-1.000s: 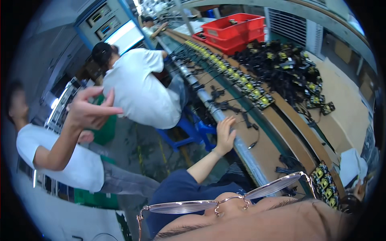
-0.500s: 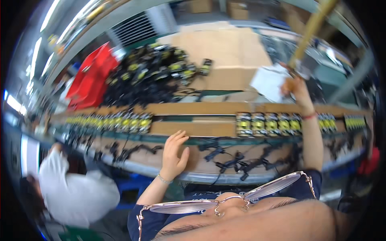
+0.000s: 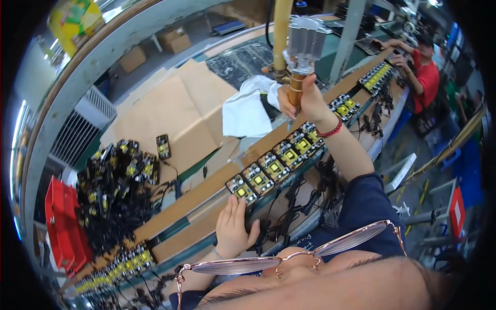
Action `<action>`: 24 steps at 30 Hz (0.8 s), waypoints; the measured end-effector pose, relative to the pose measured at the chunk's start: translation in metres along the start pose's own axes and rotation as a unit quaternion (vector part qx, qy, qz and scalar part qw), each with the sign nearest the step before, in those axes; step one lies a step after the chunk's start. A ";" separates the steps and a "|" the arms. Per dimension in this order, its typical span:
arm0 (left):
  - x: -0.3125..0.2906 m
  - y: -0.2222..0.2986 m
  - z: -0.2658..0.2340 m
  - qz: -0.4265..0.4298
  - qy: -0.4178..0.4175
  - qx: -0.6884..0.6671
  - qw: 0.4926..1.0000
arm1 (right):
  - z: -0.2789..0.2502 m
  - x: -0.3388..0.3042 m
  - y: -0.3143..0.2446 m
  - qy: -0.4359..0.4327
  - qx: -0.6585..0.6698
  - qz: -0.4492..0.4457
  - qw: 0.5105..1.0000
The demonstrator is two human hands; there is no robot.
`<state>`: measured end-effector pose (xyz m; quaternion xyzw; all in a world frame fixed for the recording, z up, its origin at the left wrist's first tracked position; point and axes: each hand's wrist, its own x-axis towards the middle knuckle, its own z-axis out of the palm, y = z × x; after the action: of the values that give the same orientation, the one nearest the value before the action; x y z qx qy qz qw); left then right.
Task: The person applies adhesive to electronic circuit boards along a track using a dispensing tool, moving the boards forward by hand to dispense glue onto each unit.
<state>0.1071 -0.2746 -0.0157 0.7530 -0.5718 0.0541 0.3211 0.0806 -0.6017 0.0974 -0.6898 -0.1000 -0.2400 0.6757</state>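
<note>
My right hand (image 3: 305,101) is closed around the amber-coloured handle of an upright tool (image 3: 295,93). A clear plastic cup (image 3: 306,41) sits above the handle, and a narrow tip points down over a row of circuit boards (image 3: 274,166). The boards carry yellow transformers and stand side by side along a rail. My left hand (image 3: 232,230) lies with its fingers stretched out, fingertips at the edge of the nearest board (image 3: 241,190) of that row. Between my hand and the tool, several more boards run on. A white cloth (image 3: 248,108) lies beyond the rail, left of the tool.
A heap of wired boards (image 3: 116,181) lies left, beside a red bin (image 3: 62,222). Flat cardboard (image 3: 160,103) covers the bench behind the rail. A yellow pole (image 3: 281,36) rises by the tool. Farther right along the bench works a person in red (image 3: 426,72).
The view has swung to the right. My right hand, earlier over the white cloth, now grips the upright tool. My left hand has come to the end of the board row.
</note>
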 end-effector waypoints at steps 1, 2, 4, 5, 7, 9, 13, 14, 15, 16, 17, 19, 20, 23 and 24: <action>0.000 -0.004 0.001 0.021 0.020 0.024 0.999 | 0.001 0.000 0.000 0.032 -0.017 -0.001 0.999; -0.001 -0.010 -0.001 0.039 0.028 0.048 0.998 | 0.005 0.001 0.002 0.061 -0.032 0.000 0.998; -0.004 -0.020 -0.005 0.034 0.016 0.026 0.999 | 0.014 0.004 0.000 0.097 -0.044 -0.003 0.994; -0.005 -0.023 -0.006 0.020 0.003 0.002 1.000 | 0.016 0.002 0.002 0.118 -0.061 0.010 0.991; -0.003 -0.025 -0.007 0.017 -0.003 0.003 1.000 | 0.017 0.003 0.011 0.141 -0.078 0.028 0.987; -0.001 -0.026 -0.003 0.053 0.014 0.044 0.998 | 0.014 0.001 0.021 0.175 -0.123 0.029 0.976; 0.001 -0.031 -0.001 0.068 0.022 0.041 0.997 | 0.018 -0.001 0.024 0.181 -0.150 0.031 0.971; 0.001 -0.032 -0.002 0.067 0.017 0.041 0.997 | 0.021 0.002 0.025 0.191 -0.154 0.025 0.969; 0.001 -0.032 -0.002 0.065 0.015 0.040 0.997 | 0.024 0.003 0.025 0.201 -0.157 0.019 0.967; 0.001 -0.031 -0.002 0.060 0.015 0.037 0.997 | 0.024 0.004 0.025 0.201 -0.157 0.021 0.967; 0.001 -0.031 -0.002 0.056 0.017 0.034 0.998 | 0.024 0.005 0.025 0.194 -0.152 0.023 0.969; 0.001 -0.030 -0.002 0.055 0.014 0.040 0.998 | 0.023 0.005 0.025 0.187 -0.149 0.024 0.971; 0.000 -0.029 -0.001 0.054 0.017 0.038 0.998 | 0.021 0.003 0.026 0.187 -0.138 0.032 0.972; -0.001 -0.029 -0.001 0.055 0.022 0.038 0.997 | 0.019 0.002 0.029 0.183 -0.134 0.037 0.973; -0.001 -0.029 -0.001 0.057 0.024 0.039 0.997 | 0.020 0.001 0.029 0.178 -0.138 0.035 0.974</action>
<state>0.1330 -0.2692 -0.0272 0.7294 -0.6037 0.1127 0.3013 0.0990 -0.5848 0.0731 -0.7258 0.0801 -0.3469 0.5886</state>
